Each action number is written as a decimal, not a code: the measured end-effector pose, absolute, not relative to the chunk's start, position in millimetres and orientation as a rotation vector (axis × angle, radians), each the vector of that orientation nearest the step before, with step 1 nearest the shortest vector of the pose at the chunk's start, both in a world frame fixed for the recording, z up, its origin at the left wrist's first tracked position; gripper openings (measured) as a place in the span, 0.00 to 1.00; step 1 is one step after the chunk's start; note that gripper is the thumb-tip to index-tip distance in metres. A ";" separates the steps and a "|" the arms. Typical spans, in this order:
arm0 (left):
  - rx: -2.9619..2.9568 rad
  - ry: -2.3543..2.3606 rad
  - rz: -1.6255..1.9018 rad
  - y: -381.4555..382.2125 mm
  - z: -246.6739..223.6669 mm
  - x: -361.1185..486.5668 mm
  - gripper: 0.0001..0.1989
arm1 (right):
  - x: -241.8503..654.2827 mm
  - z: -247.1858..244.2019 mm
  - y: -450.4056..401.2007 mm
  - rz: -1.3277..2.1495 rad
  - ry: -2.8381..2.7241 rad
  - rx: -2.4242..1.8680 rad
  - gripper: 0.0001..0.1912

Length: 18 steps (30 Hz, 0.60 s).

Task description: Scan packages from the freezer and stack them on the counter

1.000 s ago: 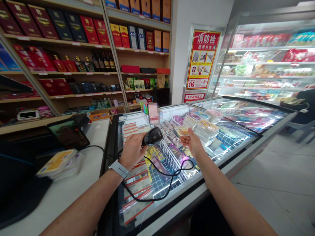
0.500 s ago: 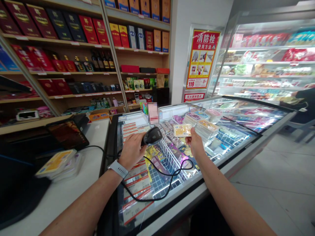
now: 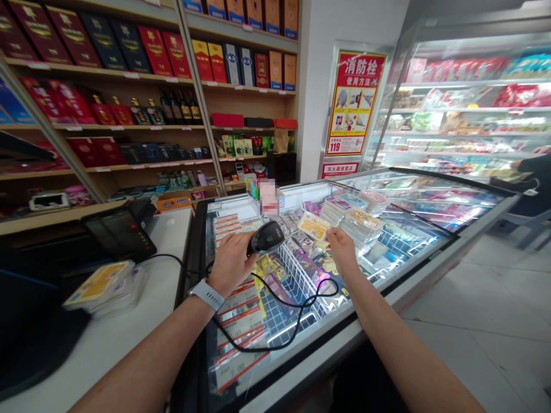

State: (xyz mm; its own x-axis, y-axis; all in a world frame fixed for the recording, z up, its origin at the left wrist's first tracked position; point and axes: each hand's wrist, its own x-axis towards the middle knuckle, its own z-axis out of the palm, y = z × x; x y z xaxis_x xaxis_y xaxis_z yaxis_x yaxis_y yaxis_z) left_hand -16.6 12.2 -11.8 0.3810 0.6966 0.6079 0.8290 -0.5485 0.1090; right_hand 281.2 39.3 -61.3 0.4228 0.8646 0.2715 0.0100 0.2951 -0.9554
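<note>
Freezer (image 3: 408,289), pack (image 3: 313,225) by R fingers (image 3: 333,234), L scanner (image 3: 266,238)

One left hand (image 3: 232,264), one right hand (image 3: 342,250), one barcode scanner (image 3: 267,238), one wristwatch (image 3: 206,295), one display freezer (image 3: 413,281)

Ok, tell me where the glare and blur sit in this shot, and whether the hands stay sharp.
Head view: strip lights glare across the glass lid of the freezer chest; a pixelated patch hides something at the chest's far edge; the wide lens bows the wooden shelving; the left hand and handheld barcode scanner look fairly sharp.
</note>
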 end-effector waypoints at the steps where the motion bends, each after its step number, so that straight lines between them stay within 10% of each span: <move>1: -2.428 -1.362 -0.910 12.3 -11.8 -16.6 0.18 | 281.5 -61.4 39.8 0.686 -0.986 -1.134 0.21; 18: -2.419 -1.359 -0.926 14.5 -13.4 -19.1 0.19 | 259.0 -38.5 74.8 0.651 -1.025 -1.096 0.19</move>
